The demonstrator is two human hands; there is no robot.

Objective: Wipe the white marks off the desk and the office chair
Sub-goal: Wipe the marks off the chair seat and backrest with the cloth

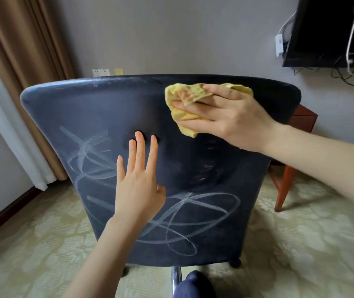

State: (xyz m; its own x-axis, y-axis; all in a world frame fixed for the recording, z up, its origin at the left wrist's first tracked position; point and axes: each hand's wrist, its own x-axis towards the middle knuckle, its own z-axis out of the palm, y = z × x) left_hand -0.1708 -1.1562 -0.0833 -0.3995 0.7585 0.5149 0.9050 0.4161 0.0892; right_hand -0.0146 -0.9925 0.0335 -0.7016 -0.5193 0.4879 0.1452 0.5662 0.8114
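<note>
right hand (pixel 225 117) fingers clenched round yellow cloth (pixel 184 104), upper right of chair back (pixel 214 168) | left hand (pixel 138 183) flat, fingers released, on back | white marks (pixel 193 214) lower, left | cloth soft, light: grip bunched; chair probably swivels: brace

The left hand (pixel 138 190) lay flat against the middle of the chair (pixel 64 112) back, fingers straight, spread and pointing up, thumb out to the right. Its bare forearm slanted up from below the chair's lower edge. The right hand (pixel 225 117) was near the chair's top edge, right of the middle, fingers curled round a bunched cloth (pixel 184 97) and pressing it to the back. Its bare forearm reached in from the right.
</note>
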